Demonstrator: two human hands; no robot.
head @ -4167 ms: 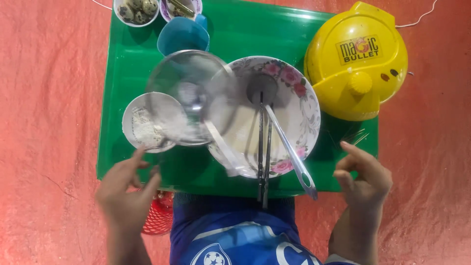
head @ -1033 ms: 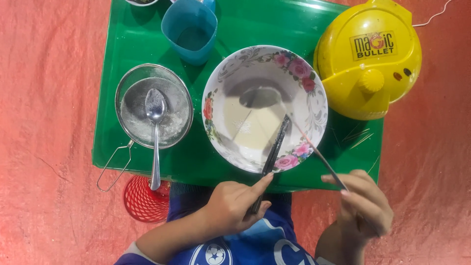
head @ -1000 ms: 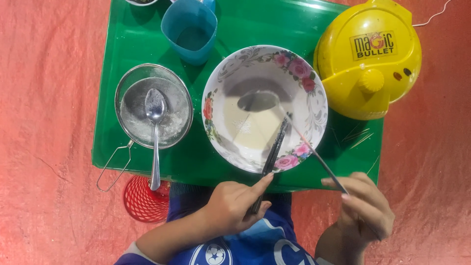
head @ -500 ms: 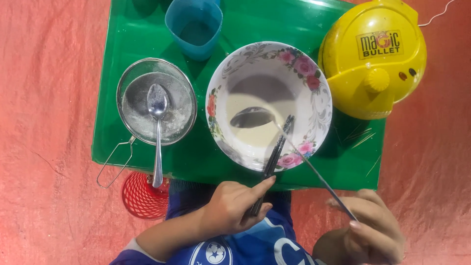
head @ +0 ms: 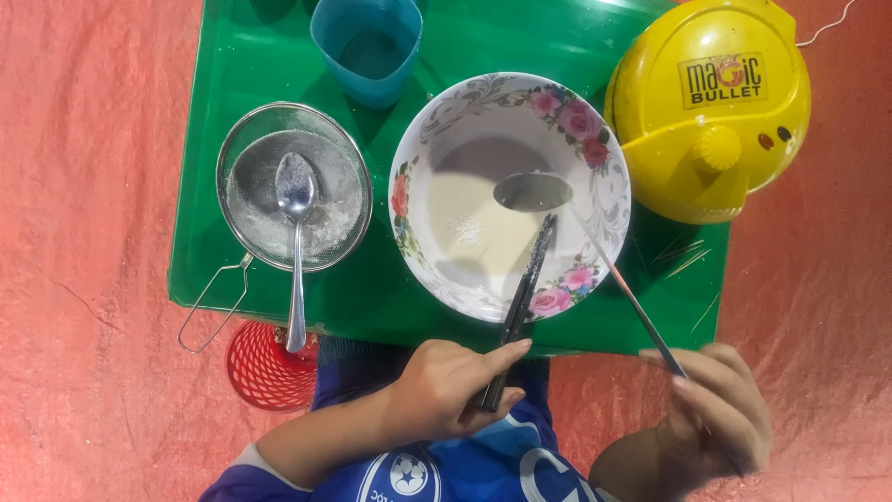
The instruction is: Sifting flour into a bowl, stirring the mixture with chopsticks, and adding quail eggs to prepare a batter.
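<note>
The left hand (head: 446, 390) is closed on dark, slim chopsticks (head: 526, 284), tips slanting up-right into a glossy floral bowl (head: 595, 223) near the green surface's (head: 223, 139) near edge. The right hand (head: 720, 418) pinches a shiny metal ladle (head: 557, 200), its handle slanting down-right over the rim.

The left hand (head: 444, 390) is holding dark chopsticks (head: 526, 288) in the flowered bowl (head: 423, 121); the right hand (head: 715, 418) is holding a long ladle (head: 533, 191) over the batter.
</note>
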